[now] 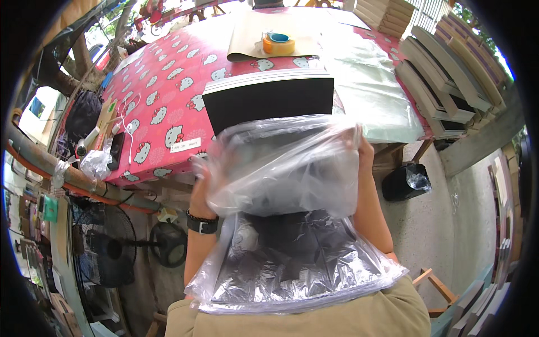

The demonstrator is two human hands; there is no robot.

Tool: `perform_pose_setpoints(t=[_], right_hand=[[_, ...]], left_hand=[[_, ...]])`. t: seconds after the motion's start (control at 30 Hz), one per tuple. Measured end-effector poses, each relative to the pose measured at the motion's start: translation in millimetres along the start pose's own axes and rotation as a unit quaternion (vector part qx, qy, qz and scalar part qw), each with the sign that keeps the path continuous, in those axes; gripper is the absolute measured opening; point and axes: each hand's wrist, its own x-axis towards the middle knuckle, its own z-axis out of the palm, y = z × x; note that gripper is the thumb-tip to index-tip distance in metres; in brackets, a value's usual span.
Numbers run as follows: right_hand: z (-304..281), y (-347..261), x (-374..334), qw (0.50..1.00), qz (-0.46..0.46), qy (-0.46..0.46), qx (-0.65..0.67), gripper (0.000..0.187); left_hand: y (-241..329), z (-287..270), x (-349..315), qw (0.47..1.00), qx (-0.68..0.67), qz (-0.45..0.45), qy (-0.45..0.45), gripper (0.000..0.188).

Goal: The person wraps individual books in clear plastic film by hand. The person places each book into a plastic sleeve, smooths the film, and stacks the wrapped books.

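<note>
- While the right hand (365, 153) is gripping the plastic bag (292, 174),
- the left hand (202, 194) is showing blurred; its grip I cannot tell.
- The bag, between both hands, is partly covering the black boards (269, 102).

A loose, wrinkled piece of clear plastic (297, 182), blurred in places, is held up across the centre of the frame, its hazy folds drooping toward the lower edge. Just above centre, a black-faced stack (272, 98) with white layered edges along its top slants slightly, its lower part hidden at the plastic's upper edge. At lower centre, a shiny, creased plastic wrapping (292, 261) lies spread out, dark areas showing through.
</note>
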Motion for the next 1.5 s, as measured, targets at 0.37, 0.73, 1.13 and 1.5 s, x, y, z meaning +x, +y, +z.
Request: perform_pose_setpoints(t=[0.37, 0.73, 1.13, 1.5], right_hand=[[-8, 15, -7, 0.882, 0.039, -0.456, -0.116, 0.042], [15, -19, 66, 0.674, -0.196, 0.111, -0.704, 0.035], [42, -76, 15, 0.957, 0.150, 0.032, -0.244, 0.007], [-97, 17, -62, 0.947, 0.203, 0.136, -0.209, 0.012]], left_hand=[[25, -20, 9, 0.994, -0.025, 0.096, 0.049, 0.057], [67, 33, 100, 0.606, 0.712, 0.327, 0.134, 0.056], [110, 64, 33, 0.906, 0.411, -0.058, 0.083, 0.017], [-30, -85, -20, 0.950, 0.265, -0.121, 0.108, 0.020]])
